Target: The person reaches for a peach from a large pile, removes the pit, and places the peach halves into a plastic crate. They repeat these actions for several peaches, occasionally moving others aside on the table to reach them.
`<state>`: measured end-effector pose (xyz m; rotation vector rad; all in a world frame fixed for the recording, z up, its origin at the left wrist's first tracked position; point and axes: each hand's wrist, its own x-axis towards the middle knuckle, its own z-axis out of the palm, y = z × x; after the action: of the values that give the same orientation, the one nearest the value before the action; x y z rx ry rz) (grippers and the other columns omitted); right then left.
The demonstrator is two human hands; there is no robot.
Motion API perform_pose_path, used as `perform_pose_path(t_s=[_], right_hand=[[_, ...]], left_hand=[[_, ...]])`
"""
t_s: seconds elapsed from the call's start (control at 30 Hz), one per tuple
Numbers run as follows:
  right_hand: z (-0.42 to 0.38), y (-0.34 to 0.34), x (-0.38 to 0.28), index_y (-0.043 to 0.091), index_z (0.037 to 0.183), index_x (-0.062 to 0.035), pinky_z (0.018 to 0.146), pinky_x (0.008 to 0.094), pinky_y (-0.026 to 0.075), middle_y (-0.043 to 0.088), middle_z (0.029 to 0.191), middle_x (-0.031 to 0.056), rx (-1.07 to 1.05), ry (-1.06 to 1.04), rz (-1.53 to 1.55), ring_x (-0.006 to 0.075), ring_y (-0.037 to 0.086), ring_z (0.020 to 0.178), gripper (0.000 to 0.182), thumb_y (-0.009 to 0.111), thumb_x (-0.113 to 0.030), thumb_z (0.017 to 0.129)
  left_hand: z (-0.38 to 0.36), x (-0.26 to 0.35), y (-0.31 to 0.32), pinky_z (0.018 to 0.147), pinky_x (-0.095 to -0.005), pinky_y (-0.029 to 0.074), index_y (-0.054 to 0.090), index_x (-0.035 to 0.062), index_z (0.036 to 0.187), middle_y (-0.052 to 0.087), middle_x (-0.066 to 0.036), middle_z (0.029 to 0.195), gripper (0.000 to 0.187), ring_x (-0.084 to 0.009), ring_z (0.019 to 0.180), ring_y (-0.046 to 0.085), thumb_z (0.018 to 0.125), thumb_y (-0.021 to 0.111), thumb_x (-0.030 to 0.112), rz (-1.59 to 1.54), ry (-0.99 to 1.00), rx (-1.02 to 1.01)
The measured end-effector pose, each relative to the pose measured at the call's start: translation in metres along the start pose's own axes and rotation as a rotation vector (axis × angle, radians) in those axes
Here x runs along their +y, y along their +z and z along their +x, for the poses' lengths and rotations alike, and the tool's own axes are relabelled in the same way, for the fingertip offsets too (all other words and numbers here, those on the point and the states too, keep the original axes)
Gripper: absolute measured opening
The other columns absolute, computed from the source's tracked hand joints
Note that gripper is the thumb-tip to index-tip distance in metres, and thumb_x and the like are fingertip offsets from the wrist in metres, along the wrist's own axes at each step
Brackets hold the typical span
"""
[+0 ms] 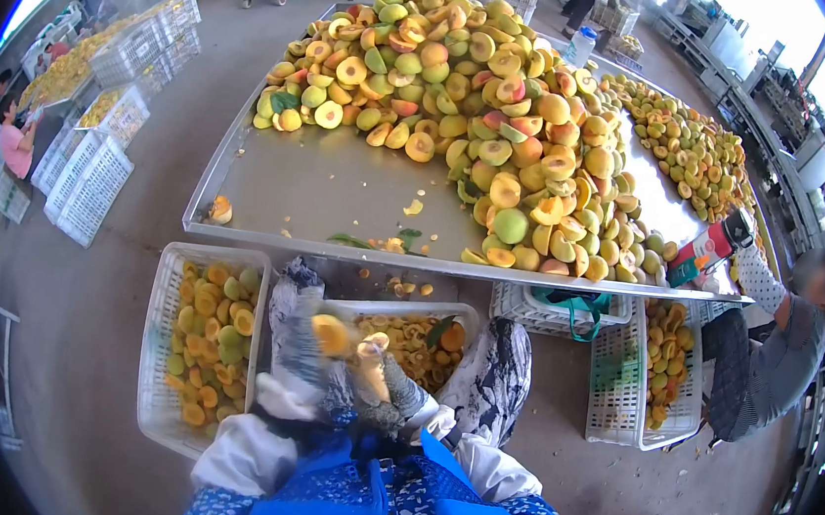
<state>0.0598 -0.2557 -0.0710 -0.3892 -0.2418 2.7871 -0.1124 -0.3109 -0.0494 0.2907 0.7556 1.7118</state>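
My left hand (302, 351), in a grey glove and smeared by motion, is closed on an orange peach half (330, 335). Beside it, my right hand (393, 391), also gloved, has its fingers pressed together; whether it holds something small is not clear. Both hands are over the near left part of a white basket (467, 314) between my knees, which holds peach pieces (414, 342) and a green leaf. To the left stands a white crate (159, 332) of peach halves (211, 337).
A metal table (320, 184) carries a large heap of peaches (505, 118). At the right, a person (787, 343) sits by a crate (617, 401) of peach halves. Stacked crates (91, 187) and other people are at the left. Flat crates lie at the lower right.
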Motion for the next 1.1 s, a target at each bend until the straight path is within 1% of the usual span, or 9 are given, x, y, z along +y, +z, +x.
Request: perform_pose_path(t_s=[0.1,0.17,0.33,0.4,0.47,0.57,0.9,1.03,1.1], right_hand=[[0.005,-0.036,-0.018,0.057,0.098,-0.0083,0.058,0.0242,0.042,0.056,0.083,0.0006,0.149,0.069,-1.159,0.0105,0.051,0.069,0.027,0.045,-0.031,0.088],[0.009,-0.102,0.015,0.054,0.11,-0.0102,0.071,0.0288,0.043,0.058,0.101,0.0034,0.247,0.032,-0.919,0.015,0.053,0.083,0.03,0.048,-0.028,0.087],[0.005,-0.07,-0.015,0.062,0.094,-0.0077,0.069,0.0311,0.044,0.063,0.081,0.0107,0.19,0.107,-1.352,0.0231,0.058,0.076,0.034,0.044,-0.035,0.087],[0.012,-0.087,-0.02,0.06,0.099,-0.0054,0.074,0.0341,0.043,0.061,0.091,0.0163,0.341,0.093,-1.525,0.0288,0.058,0.083,0.036,0.043,-0.035,0.087],[0.009,-0.083,-0.034,0.059,0.1,-0.0057,0.074,0.0354,0.043,0.061,0.092,0.017,0.355,0.067,-1.465,0.0296,0.058,0.084,0.036,0.044,-0.035,0.087],[0.004,-0.096,-0.048,0.059,0.101,-0.0065,0.074,0.0382,0.044,0.059,0.092,0.0199,0.44,0.103,-1.402,0.0323,0.057,0.088,0.034,0.044,-0.033,0.087],[0.009,-0.112,-0.055,0.056,0.105,-0.0058,0.073,0.036,0.044,0.062,0.092,0.0145,0.47,-0.25,-1.407,0.0259,0.058,0.086,0.033,0.044,-0.032,0.088],[-0.013,-0.065,-0.047,0.057,0.106,-0.0073,0.07,0.0289,0.044,0.064,0.087,0.0061,0.475,-0.141,-0.935,0.0152,0.057,0.081,0.035,0.043,-0.035,0.089],[-0.015,-0.052,-0.052,0.059,0.095,-0.0026,0.067,0.0316,0.044,0.062,0.077,0.0093,0.501,-0.212,-0.965,0.0177,0.057,0.071,0.036,0.046,-0.035,0.087]], left_hand=[[0.017,0.054,-0.04,0.095,-0.0297,0.035,0.041,0.0047,0.119,0.046,-0.014,0.119,0.038,-0.0217,0.109,0.045,0.083,0.046,0.012,1.047,0.187,0.149],[0.023,0.101,-0.003,0.069,-0.0373,0.045,0.06,0.0072,0.09,0.059,-0.012,0.087,0.024,-0.0277,0.079,0.056,0.071,0.059,0.022,2.287,0.499,0.3],[0.146,0.106,0.108,0.075,-0.0401,0.042,0.056,0.0079,0.101,0.057,-0.011,0.086,0.04,-0.0293,0.079,0.055,0.067,0.06,0.028,2.156,1.124,0.007],[0.217,0.088,0.147,0.094,-0.0409,0.031,0.046,0.0096,0.117,0.051,-0.014,0.111,0.058,-0.0292,0.104,0.046,0.066,0.06,0.031,2.341,0.634,-0.012],[0.3,0.055,0.143,0.101,-0.0462,0.018,0.033,0.0136,0.129,0.036,-0.014,0.13,0.068,-0.0298,0.12,0.032,0.069,0.057,0.037,2.472,0.983,-0.133],[0.378,0.01,0.146,0.102,-0.0523,0.005,0.025,0.016,0.133,0.023,-0.011,0.137,0.07,-0.0334,0.127,0.017,0.074,0.051,0.045,2.814,0.551,-0.285],[0.346,-0.027,0.173,0.096,-0.0475,0.027,0.047,0.0166,0.112,0.046,-0.013,0.12,0.04,-0.0287,0.108,0.047,0.074,0.056,0.023,2.606,0.137,-0.497],[0.304,-0.019,0.129,0.067,-0.0334,0.048,0.054,0.0074,0.097,0.057,-0.01,0.088,0.031,-0.0229,0.076,0.058,0.07,0.065,0.018,1.295,0.47,-0.246],[0.242,0.013,0.149,0.059,-0.0357,0.049,0.054,0.0069,0.095,0.058,-0.008,0.082,0.031,-0.0221,0.063,0.058,0.076,0.062,0.029,0.6,-0.024,-0.068]])
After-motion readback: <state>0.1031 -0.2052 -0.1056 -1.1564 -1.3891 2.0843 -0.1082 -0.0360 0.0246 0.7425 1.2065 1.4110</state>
